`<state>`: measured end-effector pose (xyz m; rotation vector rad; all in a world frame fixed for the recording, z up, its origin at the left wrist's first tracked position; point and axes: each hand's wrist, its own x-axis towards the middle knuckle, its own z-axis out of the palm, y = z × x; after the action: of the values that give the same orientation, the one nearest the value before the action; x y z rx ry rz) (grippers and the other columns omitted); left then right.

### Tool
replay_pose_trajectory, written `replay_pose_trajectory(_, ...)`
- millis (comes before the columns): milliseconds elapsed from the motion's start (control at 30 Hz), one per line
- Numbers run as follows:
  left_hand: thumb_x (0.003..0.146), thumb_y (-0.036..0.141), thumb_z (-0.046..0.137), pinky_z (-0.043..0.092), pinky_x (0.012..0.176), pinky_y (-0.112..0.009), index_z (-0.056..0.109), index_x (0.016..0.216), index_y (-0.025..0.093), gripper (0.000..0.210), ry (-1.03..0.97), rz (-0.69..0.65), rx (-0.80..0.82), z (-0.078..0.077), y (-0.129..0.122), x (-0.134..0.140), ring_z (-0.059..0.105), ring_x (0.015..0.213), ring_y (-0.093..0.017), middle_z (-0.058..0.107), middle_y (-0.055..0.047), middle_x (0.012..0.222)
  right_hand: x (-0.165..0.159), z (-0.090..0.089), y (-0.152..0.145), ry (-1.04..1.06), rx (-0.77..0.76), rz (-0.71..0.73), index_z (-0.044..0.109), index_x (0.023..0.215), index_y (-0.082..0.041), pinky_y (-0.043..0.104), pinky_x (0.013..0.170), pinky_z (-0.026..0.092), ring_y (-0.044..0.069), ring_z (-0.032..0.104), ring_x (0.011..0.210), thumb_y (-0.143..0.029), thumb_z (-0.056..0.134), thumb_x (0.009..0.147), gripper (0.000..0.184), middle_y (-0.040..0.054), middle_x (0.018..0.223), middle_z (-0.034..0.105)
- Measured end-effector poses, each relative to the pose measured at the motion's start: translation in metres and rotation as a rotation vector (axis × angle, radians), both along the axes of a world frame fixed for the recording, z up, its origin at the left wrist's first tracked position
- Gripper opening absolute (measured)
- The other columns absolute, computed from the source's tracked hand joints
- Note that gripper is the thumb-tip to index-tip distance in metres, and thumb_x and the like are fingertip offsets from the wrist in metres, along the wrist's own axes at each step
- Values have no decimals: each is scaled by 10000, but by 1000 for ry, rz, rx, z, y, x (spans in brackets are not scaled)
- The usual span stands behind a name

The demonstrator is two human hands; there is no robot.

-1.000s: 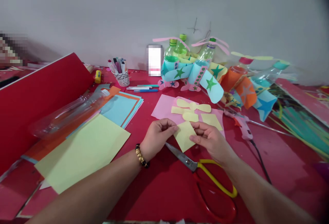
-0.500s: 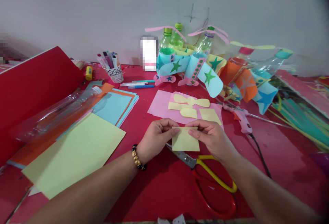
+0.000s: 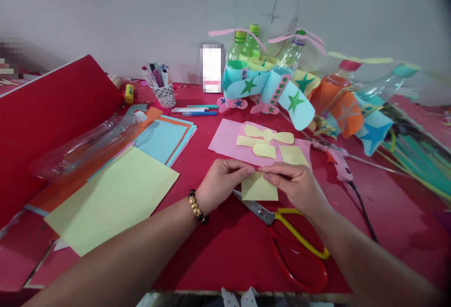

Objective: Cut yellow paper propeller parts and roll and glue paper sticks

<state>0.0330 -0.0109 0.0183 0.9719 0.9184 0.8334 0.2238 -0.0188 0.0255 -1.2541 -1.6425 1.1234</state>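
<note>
A small piece of pale yellow paper [image 3: 260,188] hangs between my hands, pinched along its top edge. My left hand [image 3: 225,178] grips the upper left corner with thumb and forefinger. At the upper right, my right hand [image 3: 298,185] pinches the same edge, thumb in front. Below the paper lies a pair of scissors [image 3: 269,216] with one yellow and one red handle, blades pointing up and left. Just beyond my hands, yellow paper cutouts rest on a pink sheet [image 3: 224,138]: a propeller shape [image 3: 268,135], a strip, a rounded piece and a rectangle [image 3: 293,154].
Left are a large yellow sheet [image 3: 116,199], stacked coloured paper [image 3: 162,138] and a clear plastic bottle [image 3: 91,145]. Behind stand a pen cup [image 3: 164,95], a phone [image 3: 212,68] and several decorated bottle planes [image 3: 269,88]. A pink glue gun [image 3: 338,163] with its cord lies right.
The view has shifted slightly, so the table things appear further right. My fingertips have drawn closer together along the top edge of the paper, both hands still holding it.
</note>
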Motion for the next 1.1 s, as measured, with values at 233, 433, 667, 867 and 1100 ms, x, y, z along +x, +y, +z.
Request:
replay_pose_trajectory(233, 725, 336, 704, 486, 572, -227, 716, 835, 130, 234, 21, 25, -20, -2, 1, 1, 598, 592, -119, 702, -48, 734, 2, -2, 0, -14, -19, 10, 740, 909, -217, 289, 656, 508, 177, 628, 757, -299, 651, 787, 172, 41, 837, 706)
replay_pose_trajectory(433, 704, 348, 716, 482, 594, -231, 709, 813, 125, 248, 30, 38, -2, -4, 1, 1, 602, 629, -127, 700, -49, 749, 2, 2, -1, -24, -76, -22, 739, 914, -229, 312, 705, 536, 208, 659, 813, -365, 690, 748, 220, 41, 888, 732)
replay_pose_trajectory(667, 715, 382, 696, 461, 554, -225, 706, 832, 134, 274, 79, 21, 42, -8, -1, 2, 593, 611, -129, 692, -48, 737, 2, 0, -2, -96, -88, -51, 738, 914, -205, 315, 679, 542, 219, 667, 801, -383, 665, 773, 239, 48, 882, 737)
replay_pose_trajectory(867, 732, 385, 677, 465, 560, -233, 703, 855, 124, 289, 99, 5, 54, -8, -1, 1, 604, 620, -138, 690, -58, 750, 0, 0, -1, -71, -84, -59, 741, 879, -211, 333, 745, 550, 224, 678, 821, -358, 683, 759, 199, 44, 874, 740)
replay_pose_trajectory(1100, 722, 404, 683, 456, 544, -234, 706, 842, 131, 299, 119, 7, 61, -8, -1, 1, 588, 594, -135, 692, -57, 729, 0, 0, 0, -98, -80, -61, 745, 869, -212, 340, 731, 553, 232, 680, 811, -375, 672, 763, 207, 45, 864, 741)
